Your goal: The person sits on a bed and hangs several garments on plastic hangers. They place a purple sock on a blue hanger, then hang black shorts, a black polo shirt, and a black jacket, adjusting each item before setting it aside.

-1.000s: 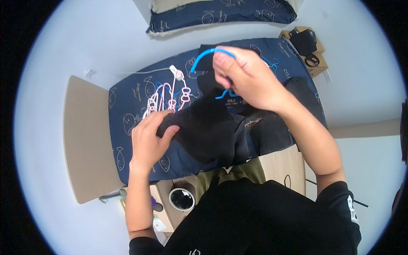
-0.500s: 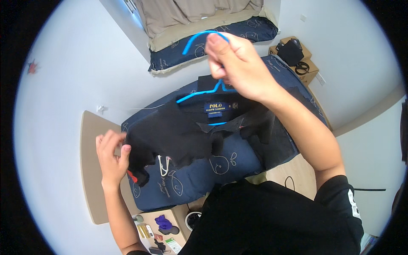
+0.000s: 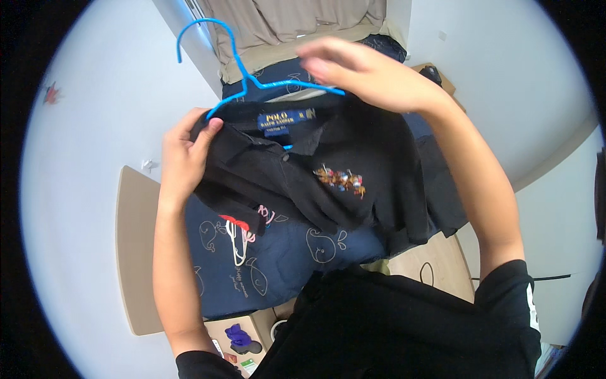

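A black polo shirt (image 3: pixel 394 164) with a small colourful embroidered patch on its chest hangs in front of me on a blue hanger (image 3: pixel 236 52). My left hand (image 3: pixel 183 155) is closed on the shirt at the left side of its collar, by the hanger's left arm, with the thumb on top. The hanger tilts, its hook pointing up and to the left. Over the right shoulder of the shirt, my right hand (image 3: pixel 363 72) has its fingers stretched out, slightly blurred, beyond the hanger's right arm. Nothing shows in it.
Below the shirt lies a bed with a dark blue whale-patterned cover (image 3: pixel 328 249). White and pink hangers (image 3: pixel 238 246) and something red lie on it. A bedside table (image 3: pixel 221 328) with small items stands at the lower left. Beige curtains (image 3: pixel 284 25) hang at the back, boxes (image 3: pixel 442 79) at the right.
My right hand has let go of the hanger's hook and opened. My left hand has moved up from the sleeve to the collar, and the hanger has shifted left and tilted.
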Available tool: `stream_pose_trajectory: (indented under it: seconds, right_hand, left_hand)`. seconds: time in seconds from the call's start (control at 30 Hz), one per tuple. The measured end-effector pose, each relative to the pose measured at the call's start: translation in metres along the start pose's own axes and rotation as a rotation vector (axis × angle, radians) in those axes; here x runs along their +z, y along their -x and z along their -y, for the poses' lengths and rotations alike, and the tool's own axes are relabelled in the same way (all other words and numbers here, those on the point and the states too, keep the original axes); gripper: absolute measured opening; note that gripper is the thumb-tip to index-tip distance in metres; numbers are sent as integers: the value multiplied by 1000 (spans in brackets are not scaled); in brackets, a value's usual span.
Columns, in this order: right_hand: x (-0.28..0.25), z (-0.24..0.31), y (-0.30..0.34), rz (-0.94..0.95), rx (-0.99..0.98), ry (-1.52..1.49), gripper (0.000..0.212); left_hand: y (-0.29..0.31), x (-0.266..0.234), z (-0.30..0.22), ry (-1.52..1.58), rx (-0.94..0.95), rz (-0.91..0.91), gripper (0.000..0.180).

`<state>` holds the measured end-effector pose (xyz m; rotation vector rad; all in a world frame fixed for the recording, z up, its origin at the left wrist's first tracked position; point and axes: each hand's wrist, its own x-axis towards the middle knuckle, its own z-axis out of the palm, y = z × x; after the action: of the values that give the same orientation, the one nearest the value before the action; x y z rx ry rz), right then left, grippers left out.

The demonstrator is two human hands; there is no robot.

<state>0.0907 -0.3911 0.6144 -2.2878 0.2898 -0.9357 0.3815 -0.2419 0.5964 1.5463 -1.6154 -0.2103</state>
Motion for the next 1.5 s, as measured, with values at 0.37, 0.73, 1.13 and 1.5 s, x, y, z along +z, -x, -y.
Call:
stream_pose_trajectory:
  seconds: [0.37, 0.73, 1.13, 1.5]
  right_hand:
    - [-13, -25, 18, -2, 50, 304, 45]
    - [26, 25, -6, -341, -277, 372, 31]
    - [19, 29, -18, -345, -298, 255, 63]
    - [21, 52, -98, -17, 73, -90, 39]
  left_hand:
    - [-21, 3, 10, -181, 196, -125, 24]
    - [-11, 2, -4, -329, 318, -264, 18]
    - [-10, -2, -14, -205, 409, -403, 15]
    - [-21, -12, 2, -333, 708, -439, 28]
